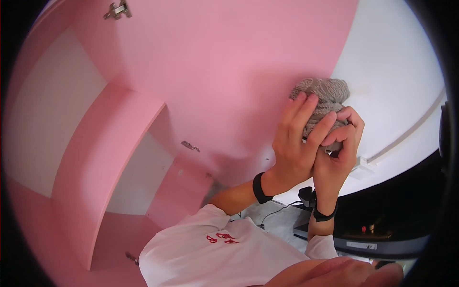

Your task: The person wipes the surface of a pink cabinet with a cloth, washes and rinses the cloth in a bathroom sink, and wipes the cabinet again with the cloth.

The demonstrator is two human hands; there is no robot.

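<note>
A grey-brown textured cloth [330, 89] is bunched up against a pink panel, near where the pink meets a white surface. My left hand [299, 134] presses on the cloth from the left, its fingers bent over the front. On the right side, my right hand [345, 138] has its fingers curled around the lower part of the same cloth. The two hands touch near the wrists, and each wrist wears a black band. Part of the cloth is hidden behind my fingers.
Pink cabinet panels [229, 43] with metal hinges [117, 9] fill the left and centre, with a curved pink shelf edge [119, 158]. A white surface [392, 62] lies at right. Below it are a black object [382, 210] and a dark cable [279, 209].
</note>
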